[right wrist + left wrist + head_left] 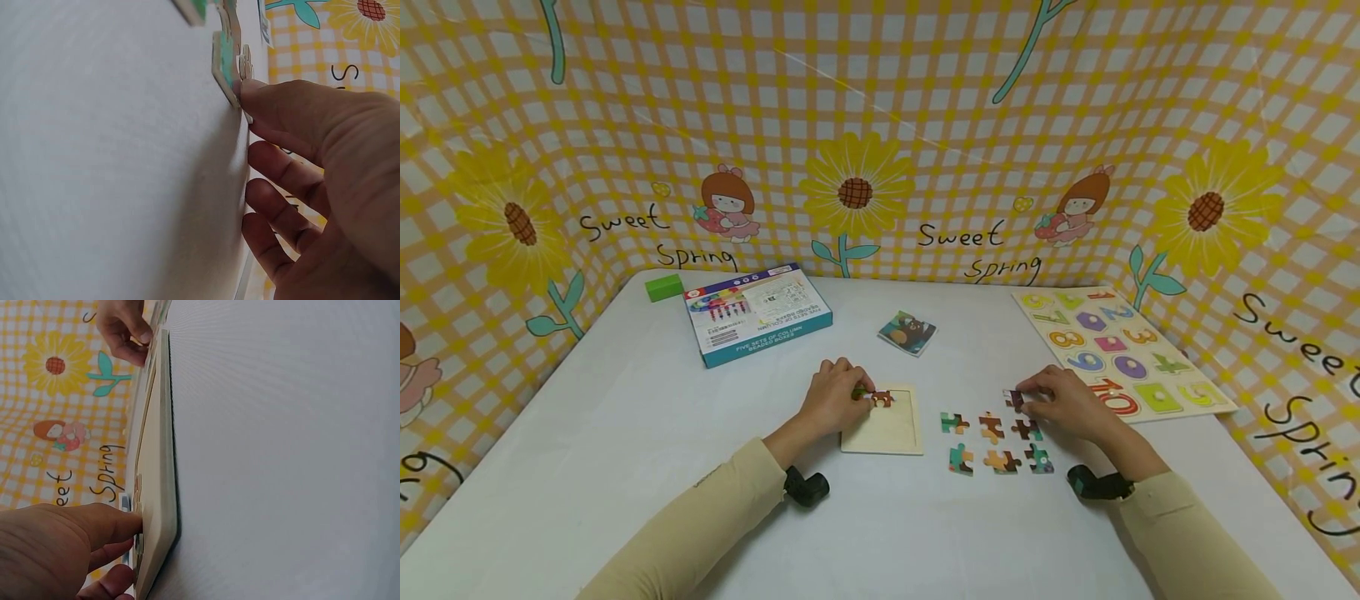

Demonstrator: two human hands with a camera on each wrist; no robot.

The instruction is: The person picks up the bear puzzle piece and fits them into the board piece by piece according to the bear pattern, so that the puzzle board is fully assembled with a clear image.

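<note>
In the head view a square wooden puzzle tray [882,435] lies mid-table. My left hand [837,400] is over its far left corner, thumb and fingers pinching a green puzzle piece [859,392] there, mostly covered by the fingers. Beside it in the tray sits a brown puzzle piece [882,399]. Right of the tray, several loose jigsaw pieces [992,427] are spread in rows. At their far right corner my right hand [1062,403] pinches a dark brown puzzle piece [1013,399] between thumb and index finger, its other fingers loosely bent near the tabletop in the right wrist view.
A small bear picture [907,332] lies beyond the tray. At the back left are a beaded-boxes carton [760,312] and a green block [664,288]. A wooden number board [1120,350] lies at the right, close to my right hand. Patterned cloth walls [925,108] enclose the table.
</note>
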